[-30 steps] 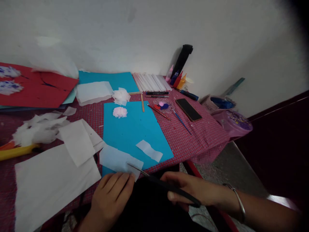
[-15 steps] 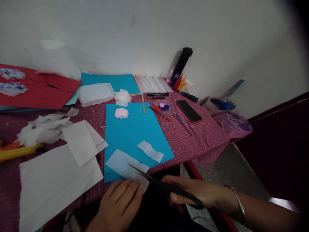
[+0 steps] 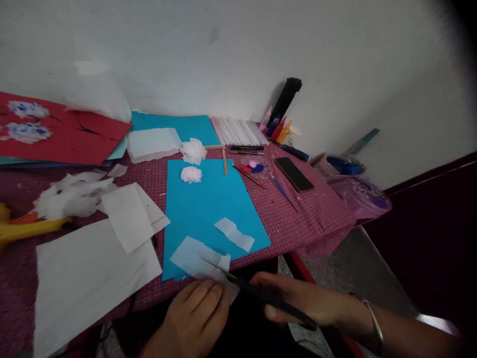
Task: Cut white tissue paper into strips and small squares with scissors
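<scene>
My left hand (image 3: 199,313) is closed on the near edge of a piece of white tissue paper (image 3: 192,254), whose far part lies over a blue sheet (image 3: 208,209). In my right hand (image 3: 294,298) is a pair of black-handled scissors (image 3: 257,293), with fingers through the handles. The blades point left and lie across the tissue paper, close to my left fingertips. A narrow cut strip of tissue (image 3: 235,234) rests on the blue sheet to the right. Farther up that sheet sits a pinkish crumpled tissue clump (image 3: 191,174).
White tissue sheets (image 3: 93,278) and scraps (image 3: 74,196) lie at left, near a yellow-handled tool (image 3: 33,229). At right are a phone (image 3: 293,174), brushes (image 3: 285,194), a paint palette (image 3: 255,166) and paint bottles (image 3: 278,130). The table edge (image 3: 276,251) runs just beyond my hands.
The view has shifted slightly. The scissor blades look closer together on the tissue paper, and the paper has tilted a little. Both hands keep their hold.
</scene>
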Available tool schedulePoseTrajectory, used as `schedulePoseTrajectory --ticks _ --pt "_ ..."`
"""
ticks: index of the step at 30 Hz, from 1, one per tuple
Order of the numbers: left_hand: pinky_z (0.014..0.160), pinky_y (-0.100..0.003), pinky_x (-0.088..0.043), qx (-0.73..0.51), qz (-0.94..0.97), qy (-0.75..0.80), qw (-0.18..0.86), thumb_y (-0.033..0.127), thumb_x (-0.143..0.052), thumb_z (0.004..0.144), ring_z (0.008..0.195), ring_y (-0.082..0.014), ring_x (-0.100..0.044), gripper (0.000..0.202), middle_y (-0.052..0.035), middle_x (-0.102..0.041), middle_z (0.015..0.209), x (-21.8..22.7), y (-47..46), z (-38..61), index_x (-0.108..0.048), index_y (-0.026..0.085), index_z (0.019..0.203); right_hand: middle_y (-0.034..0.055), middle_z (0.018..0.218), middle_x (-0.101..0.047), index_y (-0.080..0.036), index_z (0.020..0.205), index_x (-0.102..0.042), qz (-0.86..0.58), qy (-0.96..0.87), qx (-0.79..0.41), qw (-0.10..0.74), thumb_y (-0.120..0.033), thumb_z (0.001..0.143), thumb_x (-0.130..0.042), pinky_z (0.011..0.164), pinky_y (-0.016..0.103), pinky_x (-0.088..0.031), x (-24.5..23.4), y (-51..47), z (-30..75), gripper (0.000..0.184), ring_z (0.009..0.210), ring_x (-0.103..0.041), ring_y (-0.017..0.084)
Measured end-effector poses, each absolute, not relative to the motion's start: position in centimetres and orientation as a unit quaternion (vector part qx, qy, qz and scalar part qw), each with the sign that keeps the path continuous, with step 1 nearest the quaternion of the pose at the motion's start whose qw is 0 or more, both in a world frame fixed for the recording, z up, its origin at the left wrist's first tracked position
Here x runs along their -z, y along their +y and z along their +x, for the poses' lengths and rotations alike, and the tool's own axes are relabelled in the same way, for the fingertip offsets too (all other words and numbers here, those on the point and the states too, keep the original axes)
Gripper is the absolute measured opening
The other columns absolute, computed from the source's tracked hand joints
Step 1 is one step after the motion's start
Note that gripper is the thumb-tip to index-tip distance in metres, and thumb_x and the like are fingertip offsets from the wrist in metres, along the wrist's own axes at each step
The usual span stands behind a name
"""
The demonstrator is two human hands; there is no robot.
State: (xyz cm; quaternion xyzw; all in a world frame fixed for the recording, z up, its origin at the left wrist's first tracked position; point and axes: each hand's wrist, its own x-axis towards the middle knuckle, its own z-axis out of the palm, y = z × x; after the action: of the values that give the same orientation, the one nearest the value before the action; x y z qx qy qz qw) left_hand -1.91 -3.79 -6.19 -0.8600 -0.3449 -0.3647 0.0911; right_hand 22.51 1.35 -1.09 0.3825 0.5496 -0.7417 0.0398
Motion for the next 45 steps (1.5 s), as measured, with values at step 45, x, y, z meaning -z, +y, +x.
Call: schedulePoseTrajectory --ticks 45 --pt "0.075 -0.029 -0.053 0.369 -0.872 -0.314 0.068 0.008 -0.03 0.097 0.075 -0.015 -0.065 0.038 -0.0008 -0.072 0.08 5.5 -4.7 -1.3 -0.067 0.015 0.092 -0.0002 0.082 -0.049 -0.013 0.117 -0.05 0.356 0.566 0.743 0.017 -0.065 0.082 -0.056 0.055 0.021 -0.032 1.5 1.4 21.4 0.063 0.065 -0.045 0.009"
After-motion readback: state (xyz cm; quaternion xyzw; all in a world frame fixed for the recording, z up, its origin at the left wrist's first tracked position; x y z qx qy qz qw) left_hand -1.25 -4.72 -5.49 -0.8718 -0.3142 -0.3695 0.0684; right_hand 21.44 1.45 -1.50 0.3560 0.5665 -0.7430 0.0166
